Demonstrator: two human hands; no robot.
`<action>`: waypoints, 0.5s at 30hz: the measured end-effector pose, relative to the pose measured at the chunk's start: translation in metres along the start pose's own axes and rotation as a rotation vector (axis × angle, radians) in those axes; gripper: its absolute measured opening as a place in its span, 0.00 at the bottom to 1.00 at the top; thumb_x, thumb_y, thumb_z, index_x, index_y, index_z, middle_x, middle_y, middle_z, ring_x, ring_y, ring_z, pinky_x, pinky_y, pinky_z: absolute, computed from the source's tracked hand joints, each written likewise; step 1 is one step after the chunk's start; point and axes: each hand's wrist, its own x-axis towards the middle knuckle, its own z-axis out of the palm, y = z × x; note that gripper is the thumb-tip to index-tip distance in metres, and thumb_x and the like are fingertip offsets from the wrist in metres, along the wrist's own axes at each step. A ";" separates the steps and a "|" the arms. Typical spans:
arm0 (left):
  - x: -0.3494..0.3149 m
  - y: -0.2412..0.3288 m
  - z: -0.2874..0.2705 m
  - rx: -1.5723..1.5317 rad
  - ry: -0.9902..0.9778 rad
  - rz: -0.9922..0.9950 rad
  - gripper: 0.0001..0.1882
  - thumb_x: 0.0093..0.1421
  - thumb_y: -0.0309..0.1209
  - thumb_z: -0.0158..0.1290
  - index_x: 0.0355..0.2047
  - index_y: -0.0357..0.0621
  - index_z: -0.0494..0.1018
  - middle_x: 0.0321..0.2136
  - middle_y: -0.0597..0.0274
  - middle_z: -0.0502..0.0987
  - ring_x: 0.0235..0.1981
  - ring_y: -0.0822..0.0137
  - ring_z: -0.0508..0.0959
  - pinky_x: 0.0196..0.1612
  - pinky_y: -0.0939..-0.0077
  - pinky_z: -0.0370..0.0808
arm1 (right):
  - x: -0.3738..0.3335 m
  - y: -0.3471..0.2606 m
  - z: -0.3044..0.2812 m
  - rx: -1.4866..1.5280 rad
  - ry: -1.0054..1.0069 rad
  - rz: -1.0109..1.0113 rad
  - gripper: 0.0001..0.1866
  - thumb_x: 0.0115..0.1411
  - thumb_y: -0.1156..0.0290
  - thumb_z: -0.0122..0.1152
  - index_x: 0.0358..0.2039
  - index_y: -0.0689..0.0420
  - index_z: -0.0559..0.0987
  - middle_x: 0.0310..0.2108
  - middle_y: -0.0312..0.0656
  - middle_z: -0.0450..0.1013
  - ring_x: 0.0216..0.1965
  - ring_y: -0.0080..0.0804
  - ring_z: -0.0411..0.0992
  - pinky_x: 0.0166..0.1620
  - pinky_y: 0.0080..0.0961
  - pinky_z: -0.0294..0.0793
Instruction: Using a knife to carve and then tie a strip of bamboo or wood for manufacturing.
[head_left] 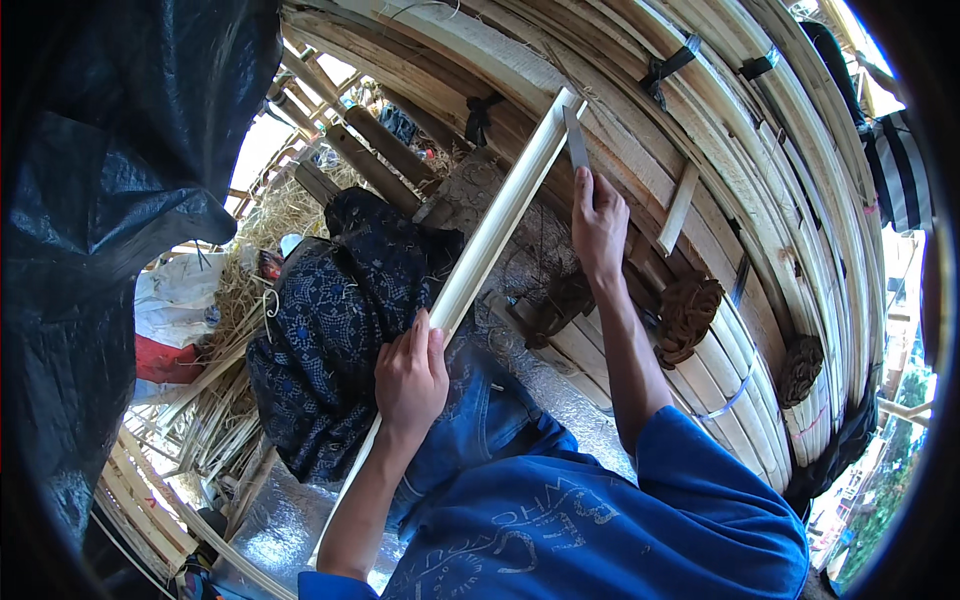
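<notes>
A long, pale split-bamboo strip (505,215) slants from my lap up to the far right, a groove running along it. My left hand (412,375) is closed around its lower part, over a dark blue patterned cloth (330,300) draped across my leg. In my right hand (600,225) is a knife with a flat grey blade (576,138); its handle is hidden in the fingers. The blade lies against or right beside the strip's far end; I cannot tell whether it touches. The strip's lower end passes behind my left forearm.
Stacked long bamboo strips (780,200), tied with dark bands, curve along the right. Brown coiled bundles (688,318) sit against them. Straw and shavings (265,210) lie to the left, near a black plastic sheet (110,200). Silvery sheeting (275,530) covers the ground below.
</notes>
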 end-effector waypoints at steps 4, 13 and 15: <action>0.001 -0.002 0.002 0.007 0.017 0.014 0.18 0.68 0.33 0.43 0.49 0.30 0.71 0.31 0.45 0.80 0.30 0.54 0.82 0.36 0.63 0.75 | 0.016 -0.014 -0.016 -0.010 -0.121 0.188 0.25 0.67 0.53 0.49 0.27 0.64 0.74 0.14 0.44 0.61 0.19 0.28 0.60 0.26 0.33 0.61; 0.005 -0.002 -0.002 -0.150 -0.015 -0.086 0.16 0.69 0.32 0.41 0.48 0.34 0.71 0.30 0.42 0.80 0.31 0.44 0.80 0.36 0.56 0.75 | 0.051 -0.026 -0.003 -0.146 -0.143 0.125 0.27 0.66 0.47 0.48 0.36 0.63 0.80 0.19 0.52 0.71 0.22 0.42 0.71 0.32 0.37 0.69; 0.006 -0.001 -0.003 -0.168 -0.009 -0.086 0.16 0.69 0.32 0.41 0.48 0.34 0.71 0.31 0.41 0.79 0.31 0.43 0.80 0.35 0.55 0.75 | 0.049 -0.027 -0.002 -0.137 -0.116 0.096 0.26 0.66 0.48 0.49 0.36 0.62 0.81 0.19 0.53 0.72 0.24 0.44 0.74 0.32 0.38 0.70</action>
